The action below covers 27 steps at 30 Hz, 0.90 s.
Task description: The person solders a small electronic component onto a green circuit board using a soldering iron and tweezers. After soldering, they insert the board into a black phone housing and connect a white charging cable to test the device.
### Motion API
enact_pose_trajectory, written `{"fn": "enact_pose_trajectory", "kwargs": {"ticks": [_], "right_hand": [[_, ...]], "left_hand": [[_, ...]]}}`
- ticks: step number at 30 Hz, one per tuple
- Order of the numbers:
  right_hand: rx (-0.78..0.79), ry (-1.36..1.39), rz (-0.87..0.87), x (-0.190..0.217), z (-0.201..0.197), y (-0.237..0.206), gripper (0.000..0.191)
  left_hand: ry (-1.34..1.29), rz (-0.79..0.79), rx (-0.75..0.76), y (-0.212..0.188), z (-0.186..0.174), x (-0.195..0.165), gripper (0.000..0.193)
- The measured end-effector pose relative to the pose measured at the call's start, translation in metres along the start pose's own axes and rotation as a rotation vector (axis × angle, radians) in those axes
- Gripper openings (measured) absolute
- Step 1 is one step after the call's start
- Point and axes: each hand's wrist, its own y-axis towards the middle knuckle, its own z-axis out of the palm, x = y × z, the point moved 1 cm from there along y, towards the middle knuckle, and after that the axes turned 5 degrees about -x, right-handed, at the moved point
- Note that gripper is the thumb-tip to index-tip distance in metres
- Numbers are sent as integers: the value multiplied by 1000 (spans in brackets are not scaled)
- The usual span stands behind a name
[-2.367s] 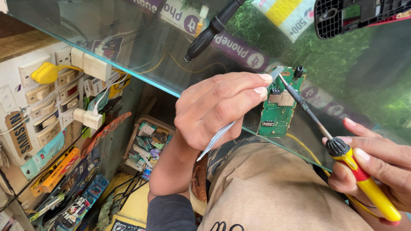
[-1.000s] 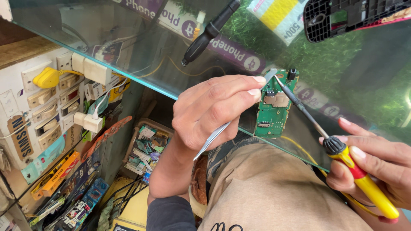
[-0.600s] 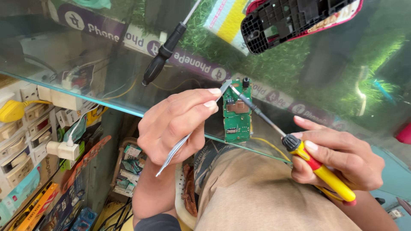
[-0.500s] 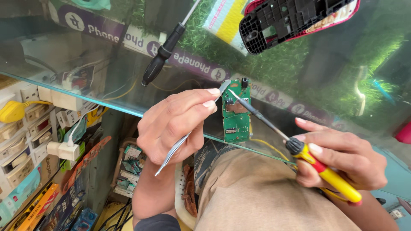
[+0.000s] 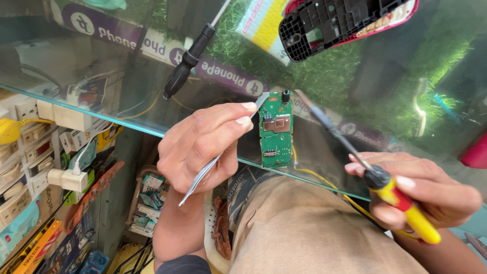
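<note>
Two hands over a glass counter (image 5: 91,109) here, both busy around one small green circuit board (image 5: 276,131) that lies flat on the glass at the middle of the frame, long side running up and down.

Left hand (image 5: 203,147) sits center-left, knuckles toward the camera. Its grip is pressed together around a pair of thin metal tweezers (image 5: 213,162): thumb and forefinger pinch them near the front, and the back end sticks out down-left below the palm. The tweezer tip pokes out past the fingertips and reaches the upper left corner of the board, touching or very nearly so, can't quite tell. The fingertips themselves are just beside the board's left edge.

Right hand (image 5: 421,190) is at lower right, fingers curled shut on a screwdriver (image 5: 378,177) with a yellow and red handle and a black collar. The shaft runs up-left from the grip, and its tip ends just right of the board's top corner, close to it but seemingly off the board. So the board sits between the two tools, left of the right hand's grip and well apart from that hand itself.

Other stuff: a second screwdriver with a black handle (image 5: 185,63) lies on the glass at upper left, and a black and red phone shell (image 5: 345,20) lies at the top right. A yellow wire (image 5: 324,178) trails from under the board toward lower right. White power sockets (image 5: 61,177) show below the glass at the left edge.
</note>
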Motion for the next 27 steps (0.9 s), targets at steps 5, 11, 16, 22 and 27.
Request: {"fn": "enact_pose_trajectory", "kwargs": {"ticks": [5, 11, 16, 22, 27], "right_hand": [[-13, -158, -134, -11, 1, 7, 56], [279, -177, -315, -24, -2, 27, 57], [355, -218, -386, -26, 1, 22, 52], [426, -226, -263, -8, 11, 31, 42], [416, -189, -242, -8, 16, 31, 43]], "left_hand": [[-51, 40, -2, 2, 0, 4, 26], [-92, 61, -1, -4, -1, 9, 30], [-92, 50, 24, -10, -4, 12, 32], [-111, 49, 43, -11, -4, 14, 32], [-112, 54, 44, -12, -5, 15, 31]]}}
